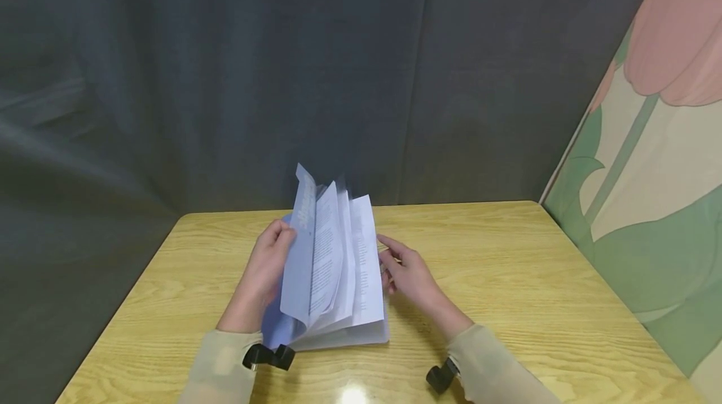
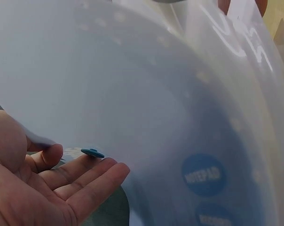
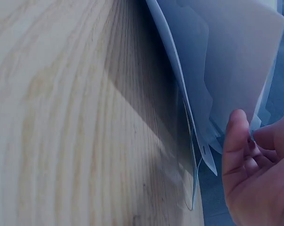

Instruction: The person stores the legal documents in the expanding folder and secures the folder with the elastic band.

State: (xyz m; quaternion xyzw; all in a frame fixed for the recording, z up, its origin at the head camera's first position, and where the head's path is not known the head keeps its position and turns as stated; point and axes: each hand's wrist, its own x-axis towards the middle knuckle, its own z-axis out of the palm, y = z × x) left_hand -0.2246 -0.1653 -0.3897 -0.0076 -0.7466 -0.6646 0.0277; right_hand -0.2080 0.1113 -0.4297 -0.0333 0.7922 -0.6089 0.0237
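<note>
A translucent blue document folder point(image 1: 296, 279) stands part open on the table, its pockets holding printed sheets point(image 1: 326, 253) that fan apart. My left hand point(image 1: 271, 260) pinches the edge of the raised front cover between thumb and index finger. The left wrist view shows the cover filling most of the frame, a teal button point(image 2: 92, 153) by the fingers and a round NOTEPAD label point(image 2: 203, 174). My right hand point(image 1: 410, 275) is at the folder's right side, thumb and index finger apart in the head view. Its fingertips point(image 3: 237, 117) are right at the pocket edges.
The wooden table point(image 1: 507, 279) extends to both sides of the folder. A dark curtain point(image 1: 338, 78) hangs behind it, and a wall panel with painted tulips point(image 1: 648, 203) borders the right. A thin band point(image 3: 194, 183) loops from the folder's back edge.
</note>
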